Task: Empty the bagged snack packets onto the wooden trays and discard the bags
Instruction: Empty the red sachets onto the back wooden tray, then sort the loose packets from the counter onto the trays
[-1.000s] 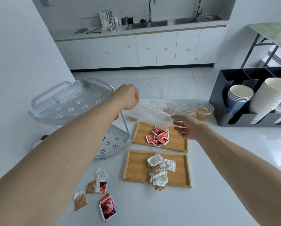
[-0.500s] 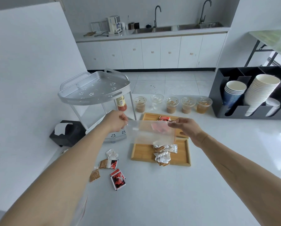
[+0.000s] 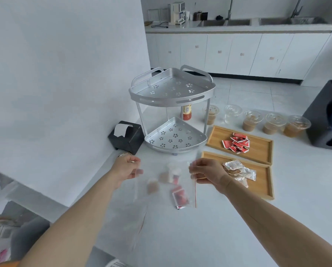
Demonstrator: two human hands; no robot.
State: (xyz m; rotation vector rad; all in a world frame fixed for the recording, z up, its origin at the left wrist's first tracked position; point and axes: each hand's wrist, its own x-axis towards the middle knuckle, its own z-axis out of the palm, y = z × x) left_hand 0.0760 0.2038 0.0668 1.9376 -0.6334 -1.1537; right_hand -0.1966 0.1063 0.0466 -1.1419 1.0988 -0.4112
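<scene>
Left hand (image 3: 127, 168) grip pinches the left edge of the clear bag (image 3: 165, 182), right hand (image 3: 205, 173) grip pinches its right edge; bag hangs empty, above loose packets (image 3: 177, 195) on the desk (image 3: 219, 228). Right of it: near tray (image 3: 265, 182) with pale packets, far tray (image 3: 261, 145) with red ones. Best bet: keep both pinches firm and carry the bag well clear of the trays when binning it.

Bright, even daylight fills the room, and the white table (image 3: 209, 228) looks washed out, with only faint, soft shadows under the forearms. Wide-angle distortion bends the far cabinets (image 3: 238, 53) and stretches both arms at the near edges. Motion blur smears the clear bag (image 3: 161, 182) and the near-left corner.
</scene>
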